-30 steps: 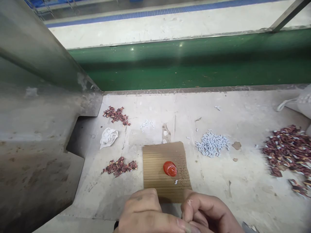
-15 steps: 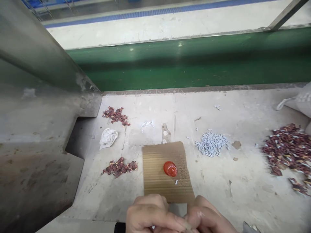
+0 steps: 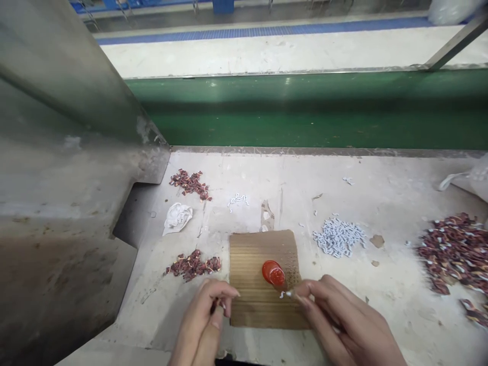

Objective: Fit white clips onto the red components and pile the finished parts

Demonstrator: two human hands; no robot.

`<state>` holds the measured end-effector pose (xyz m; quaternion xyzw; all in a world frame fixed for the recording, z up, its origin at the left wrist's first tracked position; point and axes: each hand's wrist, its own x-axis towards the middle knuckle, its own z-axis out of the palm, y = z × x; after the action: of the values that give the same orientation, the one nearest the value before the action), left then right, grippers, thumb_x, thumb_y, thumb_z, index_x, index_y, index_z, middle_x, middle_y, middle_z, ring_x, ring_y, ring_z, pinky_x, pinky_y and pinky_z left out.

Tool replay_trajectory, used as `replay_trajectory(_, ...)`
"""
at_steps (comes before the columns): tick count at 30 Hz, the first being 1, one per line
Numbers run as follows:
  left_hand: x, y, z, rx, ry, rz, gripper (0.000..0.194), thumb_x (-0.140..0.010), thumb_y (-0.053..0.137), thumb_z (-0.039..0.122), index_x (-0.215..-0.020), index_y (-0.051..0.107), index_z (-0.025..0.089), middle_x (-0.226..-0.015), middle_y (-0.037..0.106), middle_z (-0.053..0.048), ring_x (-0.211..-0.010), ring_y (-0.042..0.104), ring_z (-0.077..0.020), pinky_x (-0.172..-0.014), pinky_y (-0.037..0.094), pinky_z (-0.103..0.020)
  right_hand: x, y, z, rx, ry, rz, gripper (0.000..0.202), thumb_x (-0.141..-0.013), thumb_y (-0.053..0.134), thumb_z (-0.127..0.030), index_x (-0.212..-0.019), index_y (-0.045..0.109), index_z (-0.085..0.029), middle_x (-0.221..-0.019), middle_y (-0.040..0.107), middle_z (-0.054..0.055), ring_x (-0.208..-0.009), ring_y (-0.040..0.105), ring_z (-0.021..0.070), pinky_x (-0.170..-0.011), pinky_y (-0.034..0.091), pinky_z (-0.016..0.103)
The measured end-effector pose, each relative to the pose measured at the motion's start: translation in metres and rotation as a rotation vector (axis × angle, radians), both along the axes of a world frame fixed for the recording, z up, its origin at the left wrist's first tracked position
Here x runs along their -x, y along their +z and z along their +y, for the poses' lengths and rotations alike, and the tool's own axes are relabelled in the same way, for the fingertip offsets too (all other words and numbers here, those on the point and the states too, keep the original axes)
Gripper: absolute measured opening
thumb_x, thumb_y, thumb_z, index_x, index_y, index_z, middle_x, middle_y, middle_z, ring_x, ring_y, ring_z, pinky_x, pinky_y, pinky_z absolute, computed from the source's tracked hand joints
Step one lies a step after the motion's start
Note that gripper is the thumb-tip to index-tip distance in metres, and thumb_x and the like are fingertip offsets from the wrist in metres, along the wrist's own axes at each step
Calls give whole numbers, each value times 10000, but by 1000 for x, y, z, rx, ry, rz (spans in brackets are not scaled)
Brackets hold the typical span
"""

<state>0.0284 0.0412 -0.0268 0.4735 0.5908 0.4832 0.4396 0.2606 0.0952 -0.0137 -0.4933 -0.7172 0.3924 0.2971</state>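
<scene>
A brown cardboard piece (image 3: 247, 295) lies on the worktable, with a red glossy blob (image 3: 273, 273) on it. Just below the blob is a small white curved piece (image 3: 282, 295). My left hand (image 3: 208, 320), at the cardboard's lower left, is closed on a small dark red piece (image 3: 215, 305). Over the cardboard's lower right edge, my right hand (image 3: 335, 317) pinches a small white piece (image 3: 288, 293) between thumb and forefinger, close beside the one on the cardboard.
White pieces (image 3: 338, 237) are heaped right of the cardboard. Dark red pieces lie in a large pile (image 3: 455, 251) at far right and two small piles (image 3: 189, 184) at left, near crumpled white material (image 3: 178, 218). A metal panel (image 3: 68, 203) stands at left.
My hands have parted and come up into fuller view. The left now shows a dark red piece, the right a white piece near the red blob. The camera view has shifted slightly.
</scene>
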Motion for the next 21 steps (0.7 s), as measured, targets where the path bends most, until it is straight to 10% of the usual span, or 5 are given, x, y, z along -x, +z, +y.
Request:
replay_trajectory(3, 26, 2, -2, 73, -16, 141, 248, -1035, 562, 339, -1094, 802, 318, -929, 758, -40, -914, 710, -217, -871, 550, -278, -12, -4, 26, -354, 250, -372, 161, -1018, 529, -160, -1108, 649, -218, -733, 585, -4, -538, 570, 155, -491, 372, 275)
replay_trajectory(9, 54, -3, -10, 267, 13, 149, 157, -826, 829, 238, -930, 868, 349, -1008, 864, -25, -943, 815, -233, -825, 654, -256, -12, 4, 38, -456, 537, -634, 342, -1004, 402, -28, -1268, 573, -161, -769, 500, -1, -567, 501, 181, -499, 323, 314)
replay_trajectory(21, 42, -1, -2, 314, 245, -346, 210, -683, 928, 125, -830, 877, 266, -875, 871, -38, -753, 829, -228, -708, 706, -289, -11, 10, 47, -461, 561, -617, 354, -978, 378, -28, -1212, 596, -181, -750, 521, 2, -529, 526, 179, -463, 349, 305)
